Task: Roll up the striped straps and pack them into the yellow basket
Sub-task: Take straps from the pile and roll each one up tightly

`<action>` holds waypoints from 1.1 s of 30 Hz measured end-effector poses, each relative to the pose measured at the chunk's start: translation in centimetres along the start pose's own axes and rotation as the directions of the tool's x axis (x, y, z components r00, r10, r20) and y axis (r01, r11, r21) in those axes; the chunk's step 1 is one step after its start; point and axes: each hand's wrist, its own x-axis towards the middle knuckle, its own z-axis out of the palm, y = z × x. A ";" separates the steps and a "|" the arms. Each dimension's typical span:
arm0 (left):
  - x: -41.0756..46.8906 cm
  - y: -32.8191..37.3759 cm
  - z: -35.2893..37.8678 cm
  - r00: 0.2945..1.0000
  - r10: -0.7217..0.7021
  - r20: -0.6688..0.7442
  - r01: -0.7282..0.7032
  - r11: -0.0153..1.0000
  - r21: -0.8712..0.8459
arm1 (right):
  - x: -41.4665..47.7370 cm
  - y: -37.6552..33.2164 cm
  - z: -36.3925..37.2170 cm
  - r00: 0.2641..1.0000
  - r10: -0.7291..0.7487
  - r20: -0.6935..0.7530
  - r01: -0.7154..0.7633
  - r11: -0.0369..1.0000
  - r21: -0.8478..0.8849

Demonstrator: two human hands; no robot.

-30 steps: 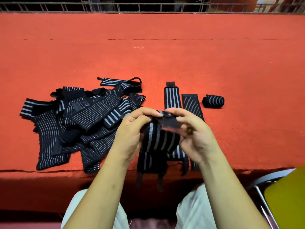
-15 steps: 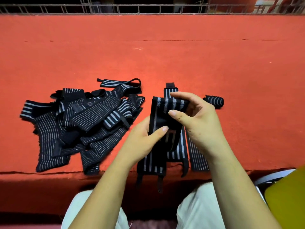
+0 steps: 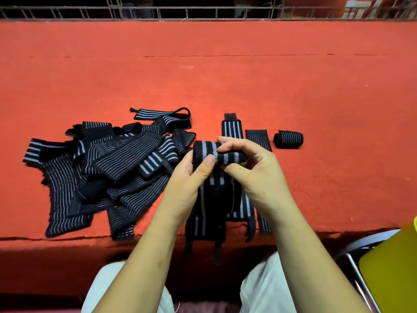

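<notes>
A yellow basket (image 3: 392,274) sits at near right. The left hand (image 3: 185,188) and right hand (image 3: 259,177) both pinch a half-rolled striped strap (image 3: 204,151) above the red table (image 3: 316,98) — loose straps (image 3: 101,168) heaped left, one finished roll (image 3: 288,139) beyond.

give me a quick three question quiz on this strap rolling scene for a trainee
1. True or false: the finished roll lies on the red table, apart from the pile of loose straps.
2. Pick one: the left hand and right hand
A. grip the rolled end of a striped strap
B. press it flat on the table
C. hold nothing
3. Fill in: the pile of loose straps lies on the person's ____ side.

Key: 1 true; 2 A; 3 left
</notes>
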 end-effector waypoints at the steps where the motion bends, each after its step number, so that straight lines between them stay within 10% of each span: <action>1: 0.1 -0.1 -0.1 1.000 -0.008 0.011 0.008 0.999 -0.041 | 0.0 -0.1 -0.1 1.000 0.008 0.023 -0.008 1.000 -0.006; 8: 1.7 -0.3 -0.4 0.999 0.026 0.043 -0.023 0.999 -0.047 | 0.9 0.6 -1.2 0.994 0.017 0.112 -0.003 0.993 -0.119; 17: 7.6 -1.3 -1.6 0.995 0.087 0.041 -0.096 0.924 0.371 | 6.6 3.1 -2.6 0.998 0.046 0.038 -0.043 0.996 -0.078; 28: 15.3 -7.5 -4.0 0.991 -0.084 -0.104 0.101 0.979 0.175 | 13.9 11.5 -2.1 0.963 0.271 0.003 -0.269 0.957 0.107; 33: 18.0 -11.5 -5.8 0.971 -0.129 -0.200 0.153 0.982 0.108 | 16.9 15.4 -1.7 0.952 0.302 -0.058 -0.306 0.946 -0.103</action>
